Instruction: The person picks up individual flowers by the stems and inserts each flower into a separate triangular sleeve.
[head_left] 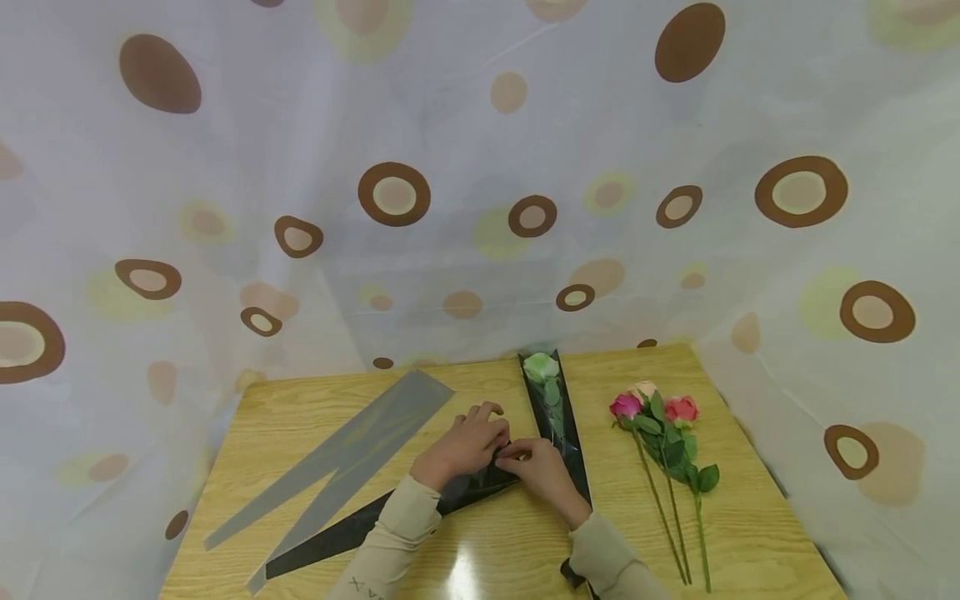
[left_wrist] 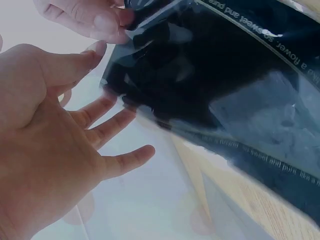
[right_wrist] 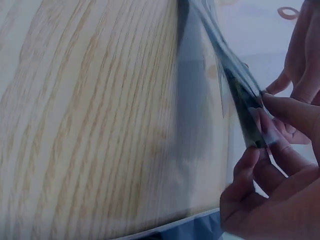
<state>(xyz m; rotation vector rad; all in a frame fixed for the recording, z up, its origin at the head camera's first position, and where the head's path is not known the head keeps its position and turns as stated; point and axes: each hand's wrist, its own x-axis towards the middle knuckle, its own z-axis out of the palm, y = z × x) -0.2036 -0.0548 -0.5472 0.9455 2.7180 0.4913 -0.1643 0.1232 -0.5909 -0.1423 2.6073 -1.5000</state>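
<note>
A black flower sleeve [head_left: 330, 537] with a clear front and printed lettering lies slantwise, its wide end raised between both hands. My right hand [head_left: 543, 471] pinches the edge at that end between thumb and fingers. In the left wrist view, my left hand [left_wrist: 55, 135] has its fingers spread, with fingertips [left_wrist: 129, 114] at the sleeve's edge and the thumb apart from it. The right wrist view shows the sleeve's edge [right_wrist: 245, 107] nearly side-on at the right fingers. Just right of the hands, a pale green rose [head_left: 540, 367] lies inside another black sleeve [head_left: 536, 392].
Two long grey sleeves [head_left: 367, 433] overlap on the left of the wooden table [head_left: 300, 425]. On the right lie three loose roses: magenta [head_left: 625, 407], cream [head_left: 643, 389] and coral [head_left: 681, 409]. A dark item [head_left: 572, 573] sits beside the right cuff. Dotted curtain [head_left: 465, 267] encloses the table.
</note>
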